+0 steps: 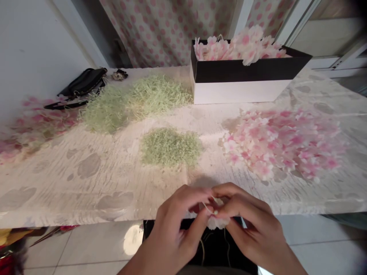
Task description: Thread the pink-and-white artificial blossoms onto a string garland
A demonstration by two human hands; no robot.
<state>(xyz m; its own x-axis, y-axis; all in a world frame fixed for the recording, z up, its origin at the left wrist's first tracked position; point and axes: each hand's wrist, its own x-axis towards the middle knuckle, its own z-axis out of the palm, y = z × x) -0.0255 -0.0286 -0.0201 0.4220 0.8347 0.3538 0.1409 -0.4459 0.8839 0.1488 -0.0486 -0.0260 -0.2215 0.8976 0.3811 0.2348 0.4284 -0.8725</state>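
Observation:
Close to the table's front edge, my left hand (183,219) and my right hand (248,219) meet around a small pale artificial flower (217,222). Fingers of both hands are closed on it, and its petals show below the fingertips. A thin pale stem (207,207) runs between my left thumb and forefinger toward the flower. Part of the flower is hidden behind the fingers. Beyond my hands lies a small pile of light green artificial sprigs (171,147). To the right is a heap of pink and white artificial blossoms (282,143).
A black and white box (237,91) full of pink blossoms (249,42) stands at the back. Larger green tufts (155,95) lie left of it. Further left are a black bag (84,82) and more pink flowers (43,124). The patterned tablecloth (94,191) covers the table.

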